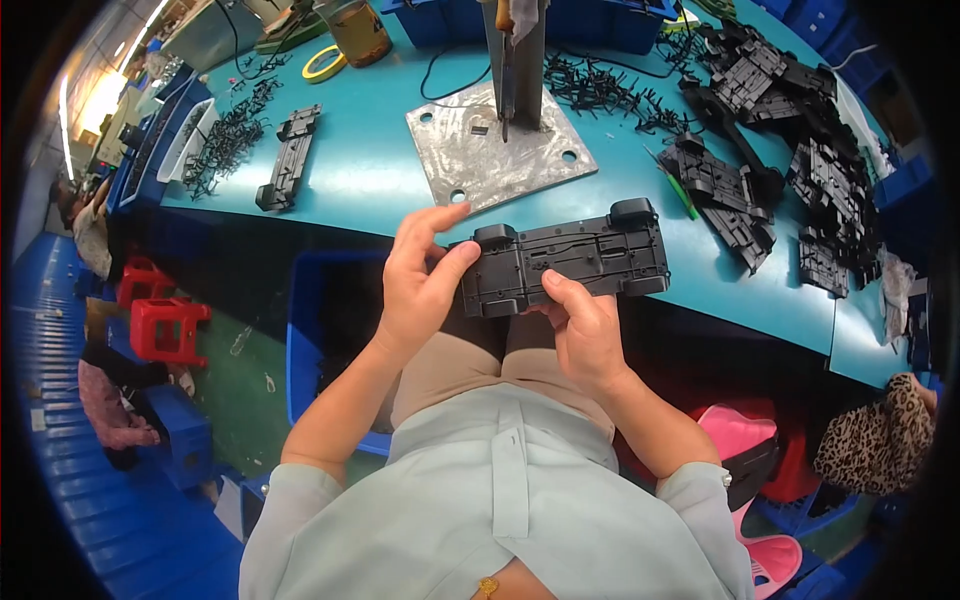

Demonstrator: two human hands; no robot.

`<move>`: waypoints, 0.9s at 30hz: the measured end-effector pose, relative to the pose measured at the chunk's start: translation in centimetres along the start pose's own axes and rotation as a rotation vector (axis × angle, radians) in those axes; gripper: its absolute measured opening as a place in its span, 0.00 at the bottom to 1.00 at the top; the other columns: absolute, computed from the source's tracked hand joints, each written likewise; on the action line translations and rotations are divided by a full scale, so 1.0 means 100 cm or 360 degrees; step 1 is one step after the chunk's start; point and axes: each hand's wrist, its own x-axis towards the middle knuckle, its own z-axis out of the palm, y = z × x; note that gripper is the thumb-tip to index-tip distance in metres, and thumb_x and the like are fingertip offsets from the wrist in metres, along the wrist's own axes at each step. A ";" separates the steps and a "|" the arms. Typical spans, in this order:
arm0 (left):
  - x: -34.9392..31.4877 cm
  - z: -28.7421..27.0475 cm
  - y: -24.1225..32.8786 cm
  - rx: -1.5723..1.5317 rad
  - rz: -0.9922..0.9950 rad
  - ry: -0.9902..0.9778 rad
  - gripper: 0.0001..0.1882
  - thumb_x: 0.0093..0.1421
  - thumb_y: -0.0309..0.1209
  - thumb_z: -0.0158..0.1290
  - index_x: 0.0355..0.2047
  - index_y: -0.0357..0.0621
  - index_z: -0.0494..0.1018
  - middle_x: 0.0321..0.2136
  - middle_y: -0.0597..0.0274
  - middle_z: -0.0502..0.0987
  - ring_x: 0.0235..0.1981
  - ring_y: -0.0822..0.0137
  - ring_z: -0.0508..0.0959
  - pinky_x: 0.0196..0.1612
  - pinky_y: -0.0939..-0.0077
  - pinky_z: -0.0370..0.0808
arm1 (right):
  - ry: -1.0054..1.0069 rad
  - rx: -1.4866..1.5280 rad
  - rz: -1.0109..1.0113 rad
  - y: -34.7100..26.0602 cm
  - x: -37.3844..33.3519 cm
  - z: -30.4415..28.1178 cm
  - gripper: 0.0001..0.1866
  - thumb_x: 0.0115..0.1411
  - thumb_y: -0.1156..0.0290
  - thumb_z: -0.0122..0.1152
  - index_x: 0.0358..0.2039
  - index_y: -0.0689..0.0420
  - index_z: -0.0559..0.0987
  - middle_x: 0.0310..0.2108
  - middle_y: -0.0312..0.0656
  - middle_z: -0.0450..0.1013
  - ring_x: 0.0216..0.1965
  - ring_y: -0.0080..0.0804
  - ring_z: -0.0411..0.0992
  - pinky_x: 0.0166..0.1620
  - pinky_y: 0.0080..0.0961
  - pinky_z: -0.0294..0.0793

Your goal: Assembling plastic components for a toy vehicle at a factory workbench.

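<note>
A black plastic toy-car chassis (570, 258), with wheel arches at its corners, is held tilted over the table's front edge. My right hand (588, 335) grips it from the near side, thumb on top and fingers underneath. My left hand (420, 275) is at the chassis's left end, its thumb tip by the corner wheel arch. Its index finger is stretched out, apart from the thumb, and I see nothing held between them. Just beyond stands a metal fixture with a square base plate (500, 150) and an upright post (520, 70).
Another chassis (290, 160) lies at the left on the teal table (360, 190). Small black parts (225, 135) are heaped behind it, and more (610, 90) lie beyond the post. Chassis pieces (820, 180) pile up at right beside a green-handled tool (680, 192). A blue bin (305, 340) stands below.
</note>
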 end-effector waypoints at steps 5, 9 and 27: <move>0.009 0.003 -0.001 -0.1635 -0.1362 -0.0281 0.15 0.63 0.33 0.48 0.45 0.35 0.71 0.38 0.58 0.76 0.37 0.68 0.77 0.43 0.77 0.74 | -0.0089 0.0027 -0.0076 -0.003 0.016 -0.001 0.12 0.59 0.71 0.50 0.42 0.64 0.73 0.39 0.42 0.74 0.39 0.30 0.73 0.42 0.30 0.73; 0.019 0.005 0.004 -0.1729 -0.1525 -0.0198 0.20 0.65 0.39 0.45 0.45 0.32 0.71 0.36 0.58 0.77 0.33 0.69 0.78 0.35 0.76 0.76 | -0.0128 0.0027 0.0017 -0.007 0.026 -0.003 0.13 0.60 0.71 0.50 0.42 0.64 0.73 0.39 0.42 0.74 0.40 0.31 0.73 0.43 0.31 0.73; 0.064 0.011 -0.033 -0.1551 -0.1531 -0.0210 0.14 0.62 0.42 0.47 0.39 0.45 0.72 0.28 0.65 0.76 0.22 0.73 0.73 0.18 0.79 0.63 | -0.0249 0.0037 0.0045 -0.018 0.089 0.003 0.12 0.62 0.69 0.50 0.39 0.65 0.74 0.40 0.43 0.73 0.41 0.33 0.72 0.43 0.33 0.74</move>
